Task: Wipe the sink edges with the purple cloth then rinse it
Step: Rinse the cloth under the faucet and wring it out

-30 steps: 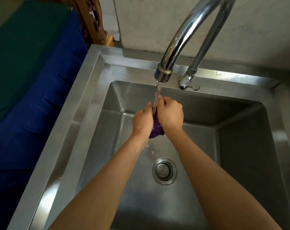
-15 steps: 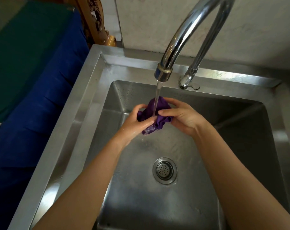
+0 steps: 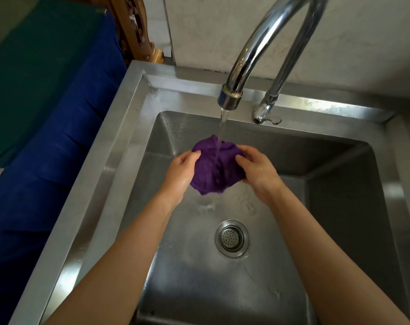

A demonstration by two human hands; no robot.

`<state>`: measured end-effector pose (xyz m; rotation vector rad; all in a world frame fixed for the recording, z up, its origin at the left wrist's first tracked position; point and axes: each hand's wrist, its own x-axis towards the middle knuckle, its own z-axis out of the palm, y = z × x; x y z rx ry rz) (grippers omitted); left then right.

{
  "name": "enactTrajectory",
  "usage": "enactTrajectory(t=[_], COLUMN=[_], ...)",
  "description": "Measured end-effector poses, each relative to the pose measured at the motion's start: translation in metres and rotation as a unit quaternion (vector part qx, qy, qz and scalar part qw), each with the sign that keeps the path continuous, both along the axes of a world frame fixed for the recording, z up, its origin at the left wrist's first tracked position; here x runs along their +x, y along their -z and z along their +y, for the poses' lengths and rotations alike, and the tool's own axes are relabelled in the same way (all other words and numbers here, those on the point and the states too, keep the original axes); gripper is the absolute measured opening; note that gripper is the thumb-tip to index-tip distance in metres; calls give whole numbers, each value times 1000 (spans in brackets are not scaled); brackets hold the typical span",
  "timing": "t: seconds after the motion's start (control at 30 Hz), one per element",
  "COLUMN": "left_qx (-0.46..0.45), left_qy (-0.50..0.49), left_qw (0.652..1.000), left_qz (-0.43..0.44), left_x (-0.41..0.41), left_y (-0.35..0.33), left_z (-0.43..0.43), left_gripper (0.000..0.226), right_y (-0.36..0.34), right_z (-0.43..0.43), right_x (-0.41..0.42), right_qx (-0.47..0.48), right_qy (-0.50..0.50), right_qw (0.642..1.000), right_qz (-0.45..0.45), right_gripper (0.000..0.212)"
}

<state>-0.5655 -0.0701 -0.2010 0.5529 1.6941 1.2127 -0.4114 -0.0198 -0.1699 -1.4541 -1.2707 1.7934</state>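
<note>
The purple cloth point(image 3: 214, 168) hangs spread out over the steel sink point(image 3: 119, 141), held between both hands. My left hand point(image 3: 181, 172) grips its left edge and my right hand point(image 3: 258, 170) grips its right edge. A thin stream of water point(image 3: 222, 127) falls from the chrome faucet spout point(image 3: 229, 99) onto the top middle of the cloth. Water runs off the cloth's lower corner onto the basin floor.
The round drain strainer point(image 3: 232, 238) sits in the basin floor below the hands. The faucet handle point(image 3: 266, 116) stands on the back rim. A blue and green cloth-covered surface point(image 3: 47, 113) lies left of the sink, with carved wood point(image 3: 138, 31) behind it.
The cloth was bunched tight between both hands under the stream. The hands have moved apart and the cloth is now opened wide under the water.
</note>
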Motion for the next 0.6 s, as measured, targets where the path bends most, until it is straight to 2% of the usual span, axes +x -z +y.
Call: enactTrajectory(t=[0.17,0.23,0.3,0.37,0.43,0.47,0.53,0.6], left_qx=[-18,-18,-4,1,-23,-36,-41,-25], left_qy=[28,68,92,74,26,-1,-26,-10], left_qw=[995,983,970,963,967,971,975,976], left_qz=[-95,-167,-226,-260,-252,-238,-218,-217], left_x=[3,3,2,3,6,6,7,9], left_y=[0,-3,-7,-11,-12,-12,-10,-10], left_z=[-5,-7,-6,-2,3,5,7,5], left_gripper=[22,33,53,68,66,57,39,31], right_y=[-5,-10,-14,-15,-12,-9,-3,5], right_z=[1,-1,-5,-11,-21,-24,-25,-19], right_x=[-1,-4,-7,-10,-9,-7,-2,1], right_qx=[-2,55,122,193,242,236,200,138], right_qy=[26,-20,-88,-159,-183,-151,-16,74], right_qw=[999,998,989,967,951,959,979,986], right_qz=[29,26,-2,-44,-56,-42,-24,-54], right_gripper=[22,22,20,22,27,29,34,23])
